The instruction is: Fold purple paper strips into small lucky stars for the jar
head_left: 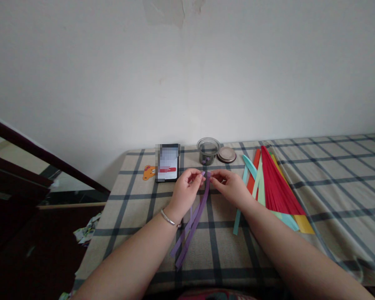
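My left hand (pixel 189 185) is closed in a pinch on the end of a purple paper strip. Just to its right, my right hand (pixel 225 183) pinches the top of another purple paper strip (pixel 201 208), which hangs down toward me. More purple strip lengths trail below the left hand onto the cloth. Beyond my hands stands a clear round jar (pixel 208 151), with small purple pieces at its bottom. Its round lid (pixel 227 154) lies at its right side.
A phone (pixel 168 163) leans on a bear-shaped cutout (pixel 148 172) at left. Right of my right arm lie a fan of red paper strips (pixel 278 187) and several orange, green, blue and yellow ones. A checked cloth (pixel 128 216) covers the table against the wall.
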`<state>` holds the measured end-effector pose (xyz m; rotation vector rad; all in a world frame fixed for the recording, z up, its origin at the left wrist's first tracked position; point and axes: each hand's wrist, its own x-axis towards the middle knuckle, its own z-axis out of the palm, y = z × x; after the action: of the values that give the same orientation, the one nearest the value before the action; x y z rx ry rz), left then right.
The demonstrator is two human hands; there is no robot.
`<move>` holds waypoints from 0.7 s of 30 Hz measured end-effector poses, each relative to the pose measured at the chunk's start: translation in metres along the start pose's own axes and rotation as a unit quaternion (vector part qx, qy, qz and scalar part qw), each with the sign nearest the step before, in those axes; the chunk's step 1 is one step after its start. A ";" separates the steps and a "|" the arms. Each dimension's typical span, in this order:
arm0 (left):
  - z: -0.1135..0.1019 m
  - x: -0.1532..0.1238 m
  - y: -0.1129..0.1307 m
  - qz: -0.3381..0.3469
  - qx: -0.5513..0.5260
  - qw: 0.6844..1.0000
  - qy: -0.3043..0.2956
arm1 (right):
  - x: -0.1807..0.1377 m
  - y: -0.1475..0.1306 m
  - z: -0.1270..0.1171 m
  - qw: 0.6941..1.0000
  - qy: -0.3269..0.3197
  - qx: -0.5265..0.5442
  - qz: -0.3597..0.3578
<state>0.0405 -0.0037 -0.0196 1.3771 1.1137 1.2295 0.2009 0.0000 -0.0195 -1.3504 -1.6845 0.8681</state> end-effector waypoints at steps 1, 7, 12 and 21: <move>0.000 0.000 0.000 -0.001 0.000 1.000 0.001 | 0.000 0.000 0.000 1.000 0.000 -0.006 0.000; 0.000 0.000 -0.001 -0.003 0.003 1.000 -0.006 | 0.002 -0.001 -0.004 1.000 0.004 -0.019 -0.003; -0.002 0.001 -0.001 0.036 0.059 0.998 -0.012 | 0.001 -0.004 -0.006 0.999 0.015 0.025 0.013; 0.001 -0.005 0.011 0.078 0.125 0.989 -0.031 | -0.005 -0.011 -0.005 0.998 -0.002 -0.037 -0.054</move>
<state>0.0419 -0.0102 -0.0090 1.7073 1.1643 1.1780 0.2015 -0.0071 -0.0086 -1.2950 -1.7904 0.7524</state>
